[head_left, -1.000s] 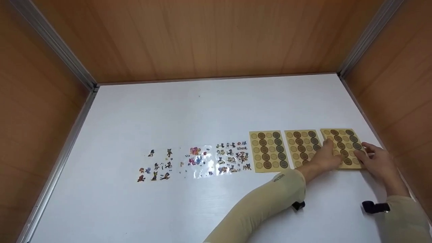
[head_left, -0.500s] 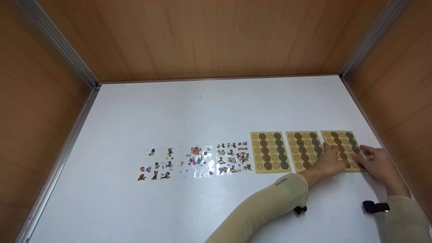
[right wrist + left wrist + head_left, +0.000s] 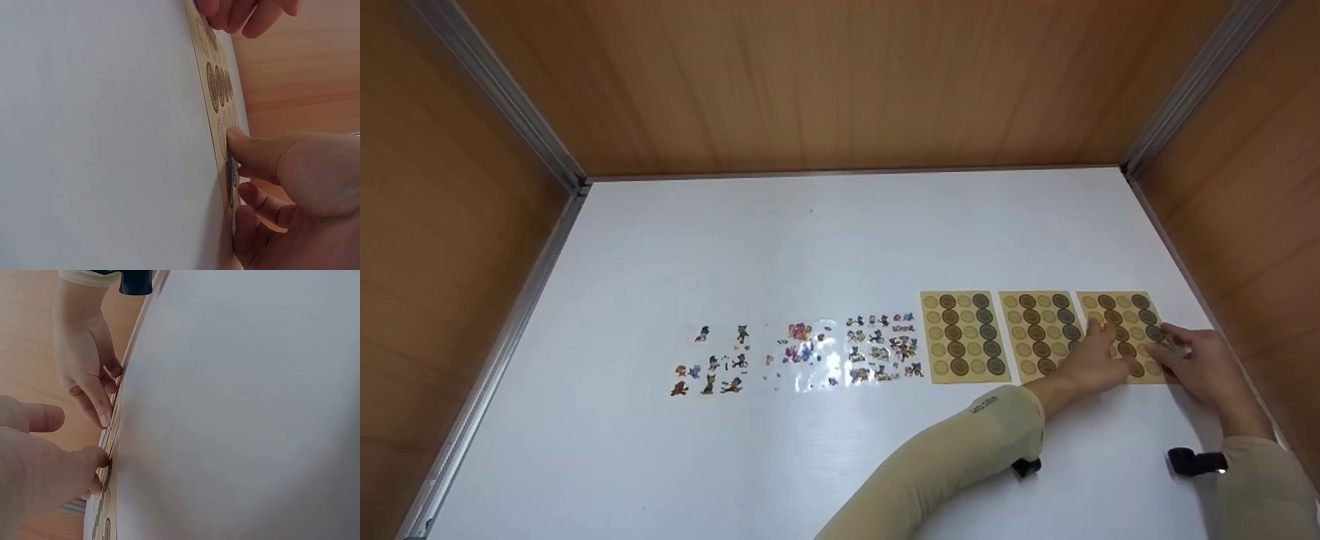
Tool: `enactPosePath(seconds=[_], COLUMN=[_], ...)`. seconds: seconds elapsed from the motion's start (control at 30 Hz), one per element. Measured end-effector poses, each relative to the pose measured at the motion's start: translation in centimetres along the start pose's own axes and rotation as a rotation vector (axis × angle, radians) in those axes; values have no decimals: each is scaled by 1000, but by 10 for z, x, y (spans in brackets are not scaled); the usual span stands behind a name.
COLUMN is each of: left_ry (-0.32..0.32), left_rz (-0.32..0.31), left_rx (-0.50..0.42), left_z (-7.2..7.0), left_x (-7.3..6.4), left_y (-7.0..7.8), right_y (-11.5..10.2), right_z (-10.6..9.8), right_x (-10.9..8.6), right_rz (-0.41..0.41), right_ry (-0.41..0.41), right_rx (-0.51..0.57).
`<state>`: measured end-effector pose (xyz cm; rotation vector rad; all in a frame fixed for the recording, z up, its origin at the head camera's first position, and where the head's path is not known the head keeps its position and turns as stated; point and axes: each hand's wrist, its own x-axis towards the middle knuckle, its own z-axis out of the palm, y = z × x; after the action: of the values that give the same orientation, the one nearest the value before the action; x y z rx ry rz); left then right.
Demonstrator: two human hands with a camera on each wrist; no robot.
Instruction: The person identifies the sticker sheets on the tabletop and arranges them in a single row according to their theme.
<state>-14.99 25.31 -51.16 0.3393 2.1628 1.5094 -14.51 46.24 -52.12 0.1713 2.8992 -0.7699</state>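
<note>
Three tan sheets of round coin-like stickers lie side by side on the white table in the head view: the left sticker sheet (image 3: 964, 337), the middle sticker sheet (image 3: 1039, 322) and the right sticker sheet (image 3: 1125, 304). My left hand (image 3: 1091, 364) reaches across the middle sheet's lower corner, its fingertips resting on the left part of the right sheet. At that sheet's right edge is my right hand (image 3: 1200, 364). In the right wrist view its thumb (image 3: 259, 152) presses on the sheet, while the other fingers bend beside the edge. The right sheet looks flat.
Left of the tan sheets lie clear sheets with small colourful cartoon stickers: one (image 3: 881, 349) beside them, another (image 3: 810, 356) and a third (image 3: 712, 360) farther left. Wood-grain walls (image 3: 840, 90) enclose the table's back and sides; the right wall is close to my right hand.
The right sheet has come down flat and straightened in line with the other two. Both hands shifted slightly with it, then stayed nearly still; the whole head view drifted a little.
</note>
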Motion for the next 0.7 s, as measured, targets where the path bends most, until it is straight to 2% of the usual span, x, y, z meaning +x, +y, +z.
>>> enactPosePath(seconds=[0.27, 0.37, 0.43, 0.57, 0.7], left_ry=[-2, 12, 14, -5, -38], left_rz=[-4, 12, 45, 157, 314], left_rx=[-29, -24, -17, 47, 259], left_z=[-4, -9, -17, -47, -93], left_x=[2, 4, 4, -3, -15], left_y=[-3, 1, 6, 13, 20], right_y=[-5, -11, -18, -44, -77], right_z=[0, -4, -6, -7, -7], right_x=[6, 7, 6, 7, 12], right_rz=[-19, -13, -24, -114, -247], right_ry=[-19, 10, 51, 112, 156], right_rx=[5, 0, 3, 10, -17])
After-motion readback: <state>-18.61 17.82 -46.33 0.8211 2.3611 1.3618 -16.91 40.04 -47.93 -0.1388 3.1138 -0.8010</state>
